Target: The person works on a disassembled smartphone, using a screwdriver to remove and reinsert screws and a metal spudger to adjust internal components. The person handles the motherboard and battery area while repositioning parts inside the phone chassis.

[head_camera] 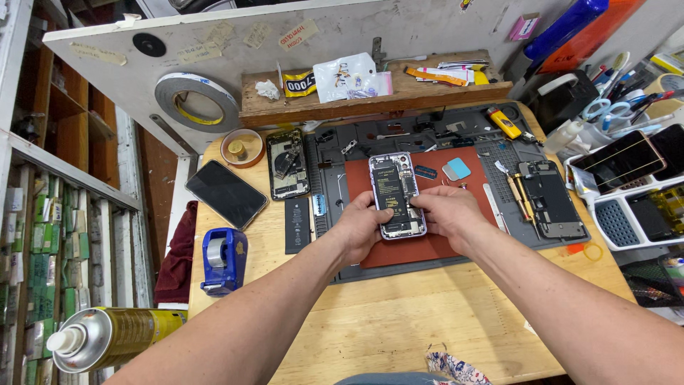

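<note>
An opened purple phone (396,187) lies on the red pad (406,249) of a grey work mat (456,135), its black battery showing. My left hand (362,228) grips its lower left edge. My right hand (450,214) holds its right side, fingertips pressing near the middle of the frame. Both forearms reach in from the bottom of the view.
A dark phone screen (225,192), another opened phone (287,164), a loose battery (297,225) and a blue tape dispenser (224,261) lie left. A third opened phone (551,199) and tools (517,192) sit right, beside trays (627,214). A spray can (107,336) stands bottom left.
</note>
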